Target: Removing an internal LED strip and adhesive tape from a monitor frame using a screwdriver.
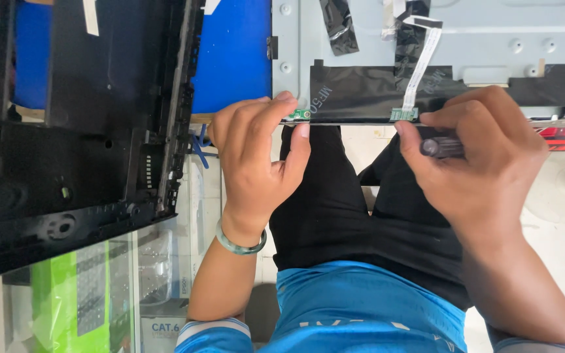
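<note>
At the centre of the frame my left hand (256, 153) pinches the small green circuit strip (298, 115) on the near edge of the grey metal panel (387, 39), while my right hand (482, 153), fist closed, grips a dark cylindrical tool handle (441, 146) beside the white flat ribbon cable (420, 65).

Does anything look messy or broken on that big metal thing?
Yes. Near the top of the grey metal panel, bits of black tape are crumpled and peeling up instead of lying flat. A white ribbon cable runs slantwise down to the panel's lower edge, near the right hand. Nothing looks cracked.
</note>
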